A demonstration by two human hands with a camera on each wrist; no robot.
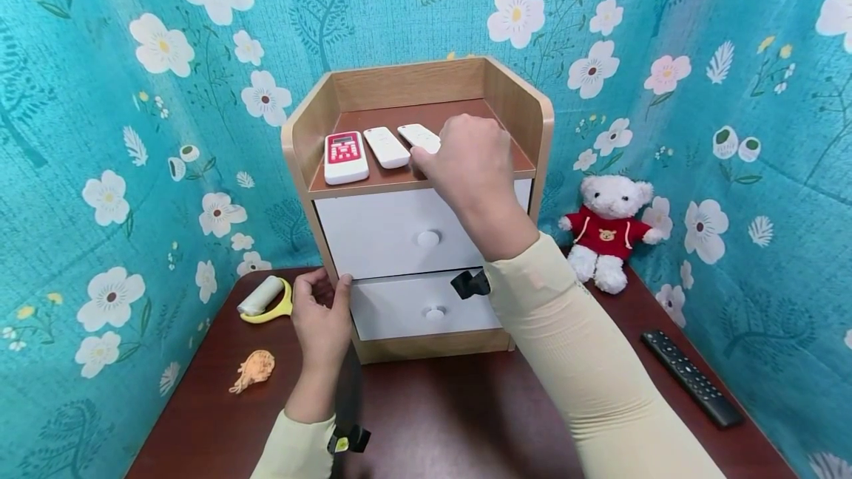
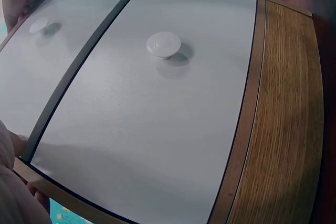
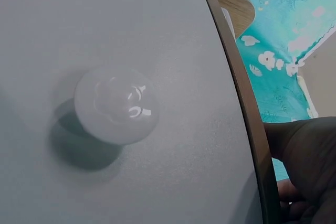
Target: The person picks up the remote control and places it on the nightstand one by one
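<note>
A small wooden cabinet with two white drawers stands on the table, with both drawers closed. My left hand grips its left edge, thumb on the front and fingers round the side. My right hand is over the cabinet's top shelf, fingers bent down and thumb beside a white remote. Whatever lies under those fingers is hidden. To the left lie another white remote and a white remote with a red face. The right wrist view has a round drawer knob close up.
A yellow-handled lint roller and a peach-coloured hair tie or cord bundle lie left of the cabinet. On the right, a white teddy bear in a red hoodie sits behind a black remote. Floral curtains surround the table.
</note>
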